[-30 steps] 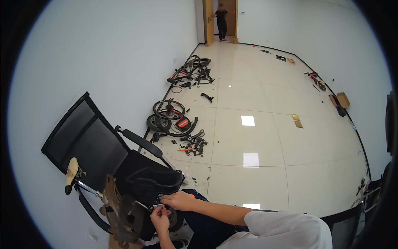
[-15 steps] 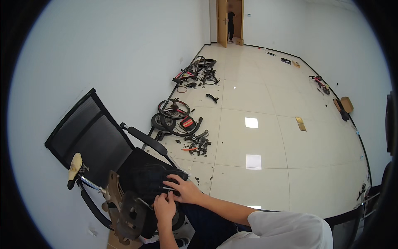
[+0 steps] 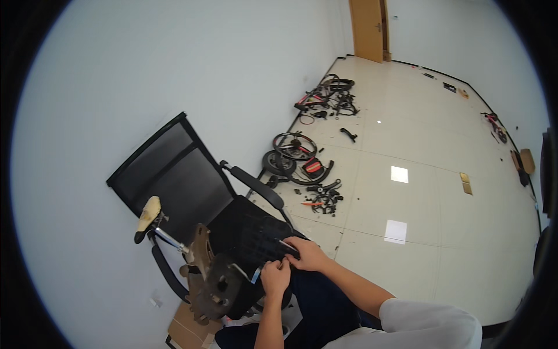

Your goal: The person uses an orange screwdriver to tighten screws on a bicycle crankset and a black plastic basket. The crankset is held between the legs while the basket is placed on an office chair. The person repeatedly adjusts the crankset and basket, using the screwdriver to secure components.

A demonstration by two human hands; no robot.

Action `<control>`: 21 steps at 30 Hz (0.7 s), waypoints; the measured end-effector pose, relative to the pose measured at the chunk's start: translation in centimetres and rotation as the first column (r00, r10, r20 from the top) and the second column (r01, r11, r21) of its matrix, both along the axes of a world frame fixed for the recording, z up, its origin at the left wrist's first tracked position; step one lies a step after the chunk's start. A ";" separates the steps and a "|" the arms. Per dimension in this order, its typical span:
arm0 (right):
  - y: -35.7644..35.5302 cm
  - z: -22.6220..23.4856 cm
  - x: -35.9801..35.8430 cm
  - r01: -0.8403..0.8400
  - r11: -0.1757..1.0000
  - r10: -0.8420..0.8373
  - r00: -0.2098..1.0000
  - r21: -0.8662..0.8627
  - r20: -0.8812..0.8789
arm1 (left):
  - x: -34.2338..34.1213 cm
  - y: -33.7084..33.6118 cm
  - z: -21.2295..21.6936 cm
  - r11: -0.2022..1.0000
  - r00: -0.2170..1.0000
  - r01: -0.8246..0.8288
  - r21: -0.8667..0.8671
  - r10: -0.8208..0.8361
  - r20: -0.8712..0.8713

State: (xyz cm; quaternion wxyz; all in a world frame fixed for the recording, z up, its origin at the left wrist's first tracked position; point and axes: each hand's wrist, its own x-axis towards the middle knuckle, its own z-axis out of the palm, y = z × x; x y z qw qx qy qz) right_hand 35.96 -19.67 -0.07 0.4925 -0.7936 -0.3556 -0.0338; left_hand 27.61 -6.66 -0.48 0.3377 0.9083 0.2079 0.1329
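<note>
My right hand (image 3: 308, 255) is closed around a thin metal tool with a dark handle (image 3: 289, 246), held over the front of the black chair (image 3: 165, 166). Beside it, my left hand (image 3: 275, 279) is pinched, its fingertips close to the right hand's; what they hold is too small to make out. A short blue-and-silver piece (image 3: 256, 274) shows just left of the left hand. Leaning against the chair is a brown bicycle frame (image 3: 203, 264) with a cream saddle (image 3: 149, 214) on a silver seat post. A black gridded thing (image 3: 258, 237) lies on the seat.
Bicycle wheels (image 3: 295, 146), a black crank-like part (image 3: 328, 187) and several small parts lie on the tiled floor along the left wall. More bicycle parts (image 3: 328, 96) lie farther off. Cardboard (image 3: 189, 326) is at the lower left. A wooden door (image 3: 367, 32) stands at the back.
The view has swung left, so the room sits farther right. My hands have drawn slightly apart, and the blue-and-silver piece now shows. The person at the door is out of sight.
</note>
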 end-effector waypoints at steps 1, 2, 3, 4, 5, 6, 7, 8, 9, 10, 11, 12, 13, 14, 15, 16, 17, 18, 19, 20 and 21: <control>-0.2 0.3 0.0 -0.017 1.000 0.016 0.999 -0.014 -0.030 | -0.1 -0.2 0.6 1.000 1.000 -0.007 -0.018 0.007 -0.017; 0.0 0.4 0.0 -0.024 0.999 0.023 0.999 -0.037 -0.033 | -0.2 0.0 0.6 1.000 1.000 -0.007 -0.027 0.007 -0.019; 0.2 0.6 0.1 -0.029 0.998 0.027 0.999 -0.060 -0.036 | -0.1 0.3 0.6 0.999 1.000 -0.005 -0.035 0.004 -0.022; 0.1 0.6 0.1 -0.028 0.996 0.024 0.999 -0.088 -0.043 | -0.2 0.2 0.6 0.999 1.000 0.004 -0.048 -0.006 -0.029; 0.1 0.6 0.1 -0.041 0.993 0.035 0.998 -0.108 -0.058 | -0.2 0.2 0.7 0.998 0.998 -0.008 -0.057 0.005 -0.062; 0.2 0.6 0.1 -0.052 0.990 0.043 0.996 -0.128 -0.072 | -0.3 0.1 1.0 0.998 0.995 -0.020 -0.066 0.013 -0.095; 0.2 0.7 0.1 -0.065 0.987 0.053 0.995 -0.147 -0.085 | -0.3 0.0 1.2 0.997 0.992 -0.032 -0.074 0.023 -0.126; 0.2 0.8 0.0 -0.059 0.985 0.045 0.995 -0.160 -0.088 | -0.3 -0.1 1.0 0.996 0.993 -0.052 -0.079 0.043 -0.114; 0.2 1.0 -0.1 -0.052 0.984 0.037 0.995 -0.173 -0.091 | -0.2 -0.2 0.6 0.994 0.993 -0.071 -0.083 0.062 -0.102; 0.2 1.2 -0.2 -0.045 0.982 0.028 0.995 -0.185 -0.096 | -0.1 -0.3 0.3 0.992 0.993 -0.089 -0.088 0.081 -0.090; 0.2 1.2 -0.1 -0.043 0.981 0.022 0.993 -0.190 -0.112 | -0.1 -0.3 0.2 0.991 0.994 -0.087 -0.097 0.080 -0.077; 0.3 1.1 0.1 -0.041 0.980 0.016 0.992 -0.194 -0.128 | -0.1 -0.3 0.1 0.991 0.995 -0.086 -0.107 0.080 -0.063; 0.3 1.0 0.2 -0.038 0.979 0.009 0.989 -0.200 -0.146 | -0.1 -0.3 0.0 0.990 0.996 -0.084 -0.117 0.078 -0.051; 0.3 0.8 0.3 -0.027 0.982 0.001 0.991 -0.186 -0.136 | -0.1 -0.3 -0.2 0.990 0.997 -0.076 -0.121 0.071 -0.043; 0.3 0.6 0.4 -0.016 0.985 -0.006 0.992 -0.173 -0.126 | 0.0 -0.2 -0.3 0.990 0.997 -0.068 -0.126 0.065 -0.035; 0.3 0.4 0.5 -0.006 0.987 -0.013 0.993 -0.158 -0.115 | 0.0 -0.2 -0.3 0.990 0.998 -0.061 -0.129 0.058 -0.025; 0.1 0.4 0.7 -0.010 0.987 -0.009 0.993 -0.158 -0.121 | 0.1 -0.4 -0.3 0.990 0.998 -0.062 -0.124 0.059 -0.031; -0.2 0.3 0.8 -0.013 0.987 -0.007 0.992 -0.158 -0.128 | 0.1 -0.6 -0.3 0.991 0.998 -0.062 -0.118 0.058 -0.038; -0.5 0.2 1.0 -0.011 0.988 -0.010 0.991 -0.156 -0.133 | 0.1 -0.8 -0.3 0.992 0.998 -0.057 -0.112 0.052 -0.045; -0.7 0.2 1.2 -0.032 0.988 0.010 0.988 -0.149 -0.152 | 0.2 -0.9 -0.5 0.993 0.998 -0.063 -0.098 0.061 -0.026; -0.6 0.1 1.5 -0.053 0.989 0.029 0.985 -0.141 -0.171 | 0.2 -0.8 -0.9 0.994 0.998 -0.068 -0.084 0.068 -0.008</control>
